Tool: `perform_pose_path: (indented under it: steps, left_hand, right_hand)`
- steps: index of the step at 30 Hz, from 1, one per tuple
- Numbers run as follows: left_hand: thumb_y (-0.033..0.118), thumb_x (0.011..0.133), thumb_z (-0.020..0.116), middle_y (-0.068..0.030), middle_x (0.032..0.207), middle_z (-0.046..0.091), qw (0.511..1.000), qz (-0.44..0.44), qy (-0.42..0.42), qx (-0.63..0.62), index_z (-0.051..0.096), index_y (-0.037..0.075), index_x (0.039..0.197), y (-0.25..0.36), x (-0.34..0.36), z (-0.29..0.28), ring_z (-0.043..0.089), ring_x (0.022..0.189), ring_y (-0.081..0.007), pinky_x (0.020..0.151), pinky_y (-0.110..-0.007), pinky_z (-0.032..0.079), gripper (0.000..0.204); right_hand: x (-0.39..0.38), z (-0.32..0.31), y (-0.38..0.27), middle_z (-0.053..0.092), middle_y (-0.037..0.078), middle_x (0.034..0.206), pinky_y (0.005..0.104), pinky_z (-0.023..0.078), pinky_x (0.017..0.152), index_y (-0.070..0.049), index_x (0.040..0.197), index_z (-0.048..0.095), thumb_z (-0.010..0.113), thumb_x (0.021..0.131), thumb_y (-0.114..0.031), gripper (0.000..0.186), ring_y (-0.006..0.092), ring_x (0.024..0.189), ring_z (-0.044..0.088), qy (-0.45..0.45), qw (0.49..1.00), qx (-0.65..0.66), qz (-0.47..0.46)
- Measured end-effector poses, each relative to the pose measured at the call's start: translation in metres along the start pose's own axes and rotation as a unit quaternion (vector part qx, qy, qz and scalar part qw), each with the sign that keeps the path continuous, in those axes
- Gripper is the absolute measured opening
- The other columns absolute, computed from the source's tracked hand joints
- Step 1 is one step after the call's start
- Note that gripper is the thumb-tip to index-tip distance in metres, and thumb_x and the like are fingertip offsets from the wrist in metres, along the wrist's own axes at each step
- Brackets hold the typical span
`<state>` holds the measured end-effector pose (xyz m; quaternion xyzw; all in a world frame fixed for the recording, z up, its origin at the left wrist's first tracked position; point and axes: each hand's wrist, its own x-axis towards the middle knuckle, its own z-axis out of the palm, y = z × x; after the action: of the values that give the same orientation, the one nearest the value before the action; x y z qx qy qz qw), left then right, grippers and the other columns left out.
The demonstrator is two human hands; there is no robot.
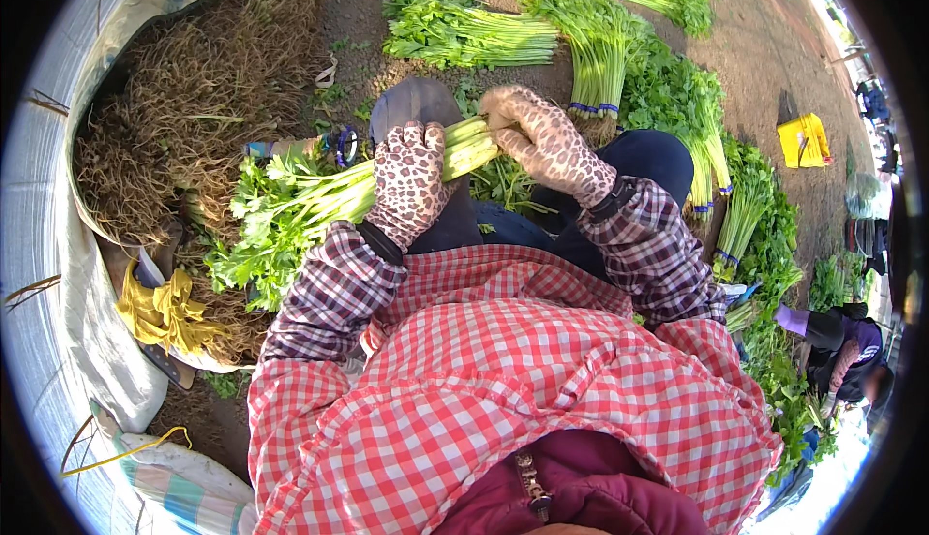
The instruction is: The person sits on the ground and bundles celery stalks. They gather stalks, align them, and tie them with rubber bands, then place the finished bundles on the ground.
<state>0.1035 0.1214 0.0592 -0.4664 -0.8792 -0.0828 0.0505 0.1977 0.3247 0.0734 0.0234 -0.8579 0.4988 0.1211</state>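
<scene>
A bunch of leafy celery (324,194) lies across my lap, its leaves toward the left and its pale stalk ends toward the right. My left hand (411,172), in a leopard-print glove, is wrapped round the stalks from above. At the pale ends, my right hand (552,138), in a matching glove, has its fingers curled on the stalks; its fingertips are partly hidden. Just left of my knee sits a roll of blue tape (345,146), beside the leaves.
Brown dried roots (208,80) fill a sack at the left, with a yellow cloth (166,311) near its edge. Tied celery bunches (598,71) lie ahead and to the right. A yellow container (803,141) stands farther right. Another person (852,351) bends at the far right.
</scene>
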Motion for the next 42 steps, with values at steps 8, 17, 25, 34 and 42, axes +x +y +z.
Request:
perform_pose_path:
  steps: [8, 17, 25, 34, 42]
  left_hand:
    - [0.036, 0.067, 0.085, -0.0215, 0.118, 0.055, 0.997, 0.024, -0.072, -0.006, 0.053, 0.0, 0.129, -0.002, 0.008, -0.014, 0.054, 0.112, -0.0381, 0.096, -0.048, 0.043, 0.078]
    - [0.045, 0.059, 0.089, -0.0204, 0.154, 0.036, 0.985, 0.08, -0.132, -0.072, 0.052, 0.004, 0.139, -0.022, 0.029, -0.015, 0.025, 0.147, -0.0386, 0.121, -0.052, 0.018, 0.097]
    - [0.027, 0.059, 0.091, -0.022, 0.143, 0.047, 0.993, 0.053, -0.048, -0.09, 0.053, 0.002, 0.134, -0.004, 0.013, -0.011, 0.041, 0.137, -0.0401, 0.114, -0.048, 0.035, 0.088]
    - [0.008, 0.065, 0.082, -0.0186, 0.109, 0.064, 0.976, 0.063, 0.185, -0.1, 0.055, 0.001, 0.125, -0.019, 0.027, -0.053, 0.065, 0.096, -0.0355, 0.083, -0.042, 0.055, 0.066]
    - [0.014, 0.066, 0.081, -0.0184, 0.114, 0.059, 0.992, 0.025, 0.116, -0.033, 0.053, 0.004, 0.129, -0.003, 0.031, -0.003, 0.058, 0.108, -0.0372, 0.093, -0.047, 0.047, 0.07]
  right_hand:
    - [0.017, 0.03, -0.003, 0.053, 0.022, 0.131, 0.0514, 0.038, 0.106, 0.002, 0.138, 0.044, 0.079, 0.074, -0.045, 0.087, 0.0382, 0.124, 0.05, -0.203, 0.907, -0.369, -0.024]
    - [-0.031, 0.014, 0.0, 0.05, 0.023, 0.141, 0.0485, 0.04, 0.11, -0.002, 0.145, 0.042, 0.083, 0.076, -0.038, 0.087, 0.037, 0.13, 0.049, 0.163, 0.962, -0.206, -0.071]
    - [-0.028, 0.087, 0.027, 0.066, 0.013, 0.116, 0.0312, 0.053, 0.09, 0.0, 0.13, 0.053, 0.063, 0.096, -0.015, 0.038, 0.0172, 0.104, 0.064, 0.193, 0.937, 0.291, 0.016]
    - [0.032, 0.078, -0.015, 0.073, 0.011, 0.094, 0.0296, 0.058, 0.073, 0.004, 0.109, 0.068, 0.07, 0.089, -0.01, 0.024, 0.0197, 0.083, 0.071, 0.156, 0.755, 0.637, 0.003]
    - [0.019, 0.024, 0.01, 0.067, 0.013, 0.118, 0.042, 0.059, 0.085, -0.005, 0.133, 0.054, 0.057, 0.101, -0.018, 0.035, 0.0263, 0.101, 0.068, 0.204, 0.871, 0.444, 0.04]
